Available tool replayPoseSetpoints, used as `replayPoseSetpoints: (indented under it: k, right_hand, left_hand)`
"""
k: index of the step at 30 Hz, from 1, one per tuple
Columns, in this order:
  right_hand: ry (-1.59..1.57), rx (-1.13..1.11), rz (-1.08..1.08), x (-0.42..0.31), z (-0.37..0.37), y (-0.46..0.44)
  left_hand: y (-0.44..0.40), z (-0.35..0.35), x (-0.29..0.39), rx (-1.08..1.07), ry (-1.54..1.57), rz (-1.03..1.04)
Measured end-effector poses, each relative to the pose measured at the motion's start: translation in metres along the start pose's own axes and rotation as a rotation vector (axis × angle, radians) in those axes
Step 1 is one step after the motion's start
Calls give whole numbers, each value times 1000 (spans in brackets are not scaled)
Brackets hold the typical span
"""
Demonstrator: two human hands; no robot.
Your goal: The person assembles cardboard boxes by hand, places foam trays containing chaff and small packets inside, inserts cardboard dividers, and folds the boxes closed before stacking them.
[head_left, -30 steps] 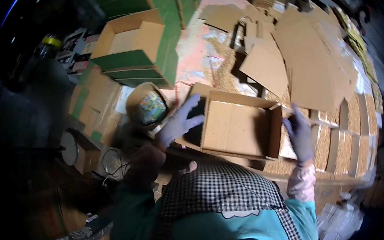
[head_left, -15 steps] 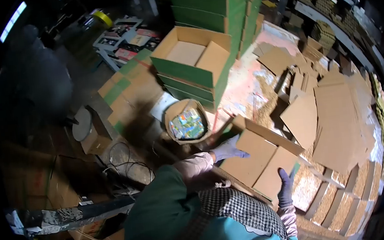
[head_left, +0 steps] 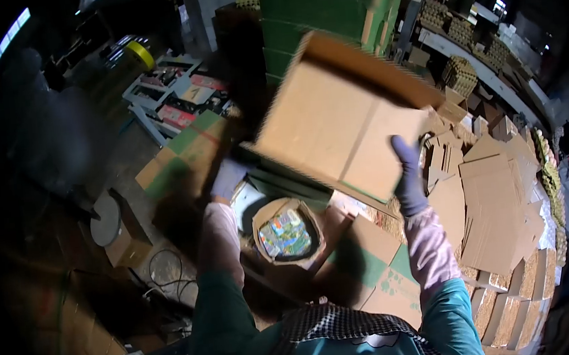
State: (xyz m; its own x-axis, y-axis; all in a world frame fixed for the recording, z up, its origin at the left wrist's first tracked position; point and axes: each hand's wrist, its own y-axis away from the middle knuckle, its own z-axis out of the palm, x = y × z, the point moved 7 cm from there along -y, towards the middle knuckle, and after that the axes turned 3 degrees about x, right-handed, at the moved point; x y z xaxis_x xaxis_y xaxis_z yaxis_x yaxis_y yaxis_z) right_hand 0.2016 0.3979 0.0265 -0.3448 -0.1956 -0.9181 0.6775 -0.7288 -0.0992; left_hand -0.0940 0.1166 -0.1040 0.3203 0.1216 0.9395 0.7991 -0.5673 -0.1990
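Head: left hand (head_left: 228,179) and right hand (head_left: 409,180) seemingly grasp carton (head_left: 330,122) edges near green stack (head_left: 306,11).

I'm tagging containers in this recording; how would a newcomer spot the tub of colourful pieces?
Start at the tall green stack at the top, then drop to the large open carton overlapping it. Below that carton's lower edge sits a small brown tub. Its roundish shape and multicoloured contents set it apart.

our shallow brown cardboard box (head_left: 323,119), open side turned up towards us, seam across its floor, edges blurred, held aslant
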Motion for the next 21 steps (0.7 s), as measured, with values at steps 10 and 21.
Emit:
replayPoseSetpoints:
  k: [10, 21]
  right_hand:
    - [1332, 168, -227, 33, 43, -44]
    - [1775, 221, 725, 61, -340, 358]
  left_hand:
    - [19, 5, 13, 445, -311, 164]
    - [329, 274, -15, -743, -864, 612]
